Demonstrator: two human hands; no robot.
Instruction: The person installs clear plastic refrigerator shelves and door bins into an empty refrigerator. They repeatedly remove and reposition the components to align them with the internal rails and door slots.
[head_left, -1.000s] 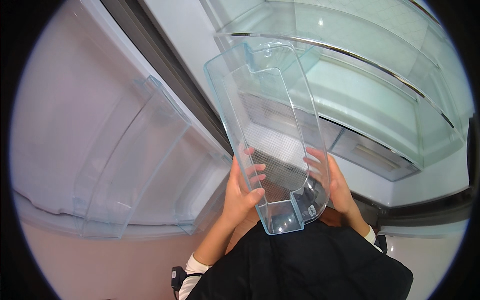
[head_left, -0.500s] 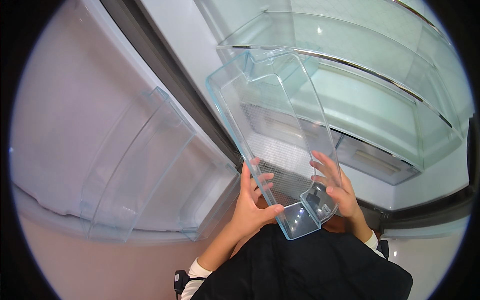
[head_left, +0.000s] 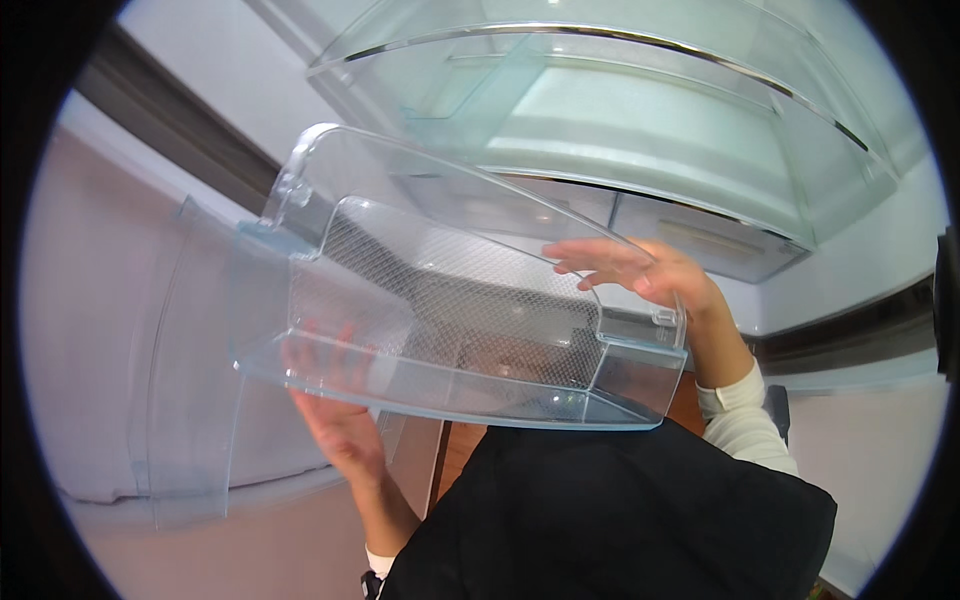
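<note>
A clear plastic refrigerator bin (head_left: 470,390) is held up in front of me, tilted, its long side running left to right. Its textured base shows through the open side. At its lower left, my left hand (head_left: 345,425) supports it from beneath. The fingers of that hand are spread and show blurred through the plastic. My right hand (head_left: 675,280) is at the right end, by the far rim, with its fingers stretched out over the bin's inside. Part of each hand's contact is hidden by glare and see-through walls.
Behind the bin stands an open refrigerator with a glass shelf (head_left: 640,110) edged in shiny trim and a lower drawer (head_left: 710,240). To the left is the open door with a clear door bin (head_left: 190,400) fixed on it. A dark gasket strip (head_left: 180,120) runs at upper left.
The bin has turned from nearly upright to lying lengthwise across my view. My left hand has moved left and beneath it; my right hand has shifted up. My view has also shifted.
</note>
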